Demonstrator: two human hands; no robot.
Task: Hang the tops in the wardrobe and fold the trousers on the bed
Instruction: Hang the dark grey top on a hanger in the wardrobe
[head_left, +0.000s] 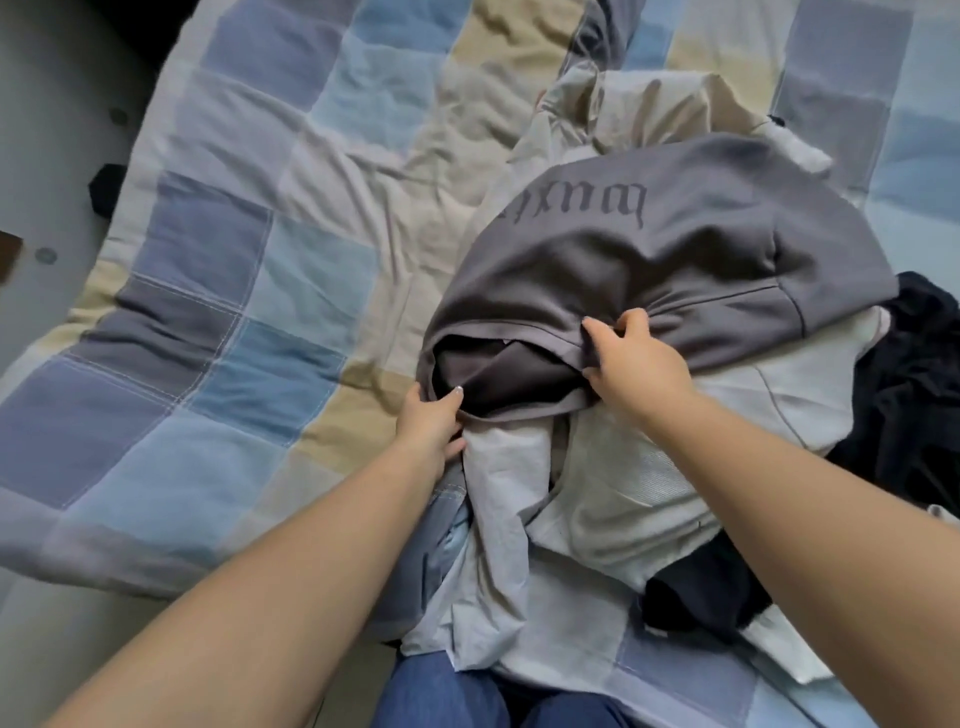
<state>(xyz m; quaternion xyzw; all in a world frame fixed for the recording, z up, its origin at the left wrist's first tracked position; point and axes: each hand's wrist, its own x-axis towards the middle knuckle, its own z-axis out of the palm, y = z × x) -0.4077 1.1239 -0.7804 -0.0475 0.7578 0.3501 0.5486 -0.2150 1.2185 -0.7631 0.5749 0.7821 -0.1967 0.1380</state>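
Head view
Top: grey cotton sweatshirt with dark gothic lettering (649, 249), crumpled on a pile of pale and black clothes (623, 493) at the bed's right.
Left hand (428, 423): fingers pinch its hem.
Right hand (631, 361): fingers grip the hem's upper layer.
Room: patchwork quilt (234, 260) lies open to the left, up to the bed edge.

A grey cotton sweatshirt with dark gothic lettering (649, 249) lies on top of a heap of clothes on a bed covered by a patchwork quilt of blue, grey and beige squares (218, 270). The left hand (431, 421) grips the sweatshirt's hem at its near left corner, and the right hand (631, 358) bunches the hem further right. Under it lie pale beige trousers (623, 483), with a black garment (914, 379) at the right.
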